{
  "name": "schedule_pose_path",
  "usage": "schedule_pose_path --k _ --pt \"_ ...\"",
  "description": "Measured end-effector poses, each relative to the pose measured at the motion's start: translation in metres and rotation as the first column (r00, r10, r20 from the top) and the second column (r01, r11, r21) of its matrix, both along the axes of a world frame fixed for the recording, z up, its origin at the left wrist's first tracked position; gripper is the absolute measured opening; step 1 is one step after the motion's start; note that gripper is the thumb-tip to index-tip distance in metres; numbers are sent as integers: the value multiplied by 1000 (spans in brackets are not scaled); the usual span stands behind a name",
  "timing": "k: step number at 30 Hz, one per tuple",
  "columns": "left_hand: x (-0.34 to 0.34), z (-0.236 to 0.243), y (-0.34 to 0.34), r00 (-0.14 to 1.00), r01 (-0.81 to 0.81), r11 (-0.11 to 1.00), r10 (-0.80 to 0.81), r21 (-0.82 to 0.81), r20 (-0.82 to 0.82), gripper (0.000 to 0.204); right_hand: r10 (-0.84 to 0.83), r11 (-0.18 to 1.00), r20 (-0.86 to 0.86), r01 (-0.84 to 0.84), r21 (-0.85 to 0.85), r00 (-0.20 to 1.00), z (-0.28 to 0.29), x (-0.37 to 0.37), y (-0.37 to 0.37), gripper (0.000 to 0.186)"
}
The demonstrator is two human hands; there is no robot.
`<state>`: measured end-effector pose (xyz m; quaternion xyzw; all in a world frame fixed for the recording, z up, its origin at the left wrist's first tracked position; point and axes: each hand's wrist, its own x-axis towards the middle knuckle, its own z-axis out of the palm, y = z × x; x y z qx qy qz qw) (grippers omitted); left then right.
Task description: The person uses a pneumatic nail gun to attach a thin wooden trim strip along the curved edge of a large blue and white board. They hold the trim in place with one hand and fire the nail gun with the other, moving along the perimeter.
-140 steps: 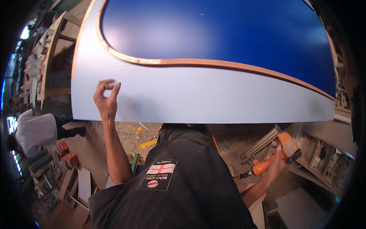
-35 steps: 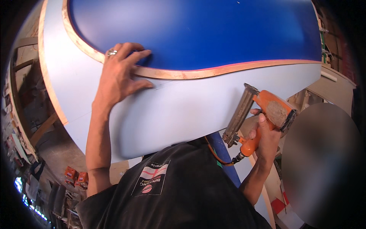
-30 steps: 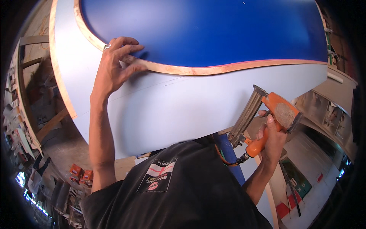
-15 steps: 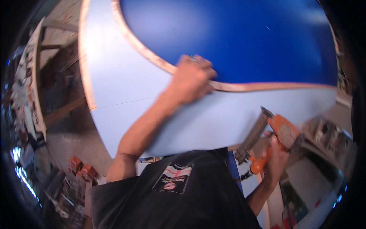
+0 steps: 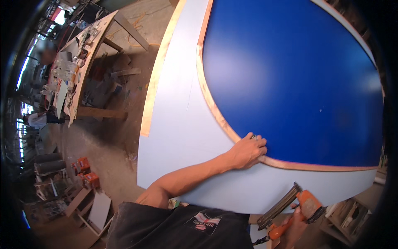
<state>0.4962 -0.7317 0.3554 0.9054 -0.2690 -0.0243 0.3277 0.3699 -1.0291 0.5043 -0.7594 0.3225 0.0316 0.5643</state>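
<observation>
My left hand (image 5: 248, 151) is closed over the curved, pale wooden strip (image 5: 217, 116) that borders a glossy blue panel (image 5: 290, 74). The strip lies on a broad pale blue-grey board (image 5: 174, 141), which has a straighter wooden strip along its left edge. At the lower right, my right hand (image 5: 294, 222) grips an orange pneumatic nail gun (image 5: 310, 203) with a dark magazine and a hose fitting; it is held by the board's near edge, below the curved strip.
A wooden workbench (image 5: 97, 45) cluttered with small items stands at the left. Orange boxes (image 5: 89, 180) and loose panels (image 5: 99, 209) lie on the floor at lower left. A person (image 5: 39, 119) is beside the bench's far side. A yellow hose (image 5: 139, 39) lies on the floor.
Earlier my left hand was raised off the strip; it has since come down and closed on it. The view has swung left, bringing the workbench further in. My right hand still holds the nail gun.
</observation>
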Motion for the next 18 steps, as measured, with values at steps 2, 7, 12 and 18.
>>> schedule_pose_path --k 2,7,12,18 --pt "0 1 1 1000 7 1000 -7 6 -11 23 5 997 -62 -9 -72 998 3 -3 -3 19" --pt "3 -3 -4 999 23 999 -21 42 -35 23 33 998 -90 -38 -53 995 3 -9 -11 27" --pt "0 -8 -7 999 -29 999 29 -33 18 18 151 988 -85 -153 -16 985 -1 -6 -22 45" --pt "0 -11 -7 1000 -21 1000 20 -1 -18 21 112 993 -59 -114 -40 992 -1 -2 -16 43"
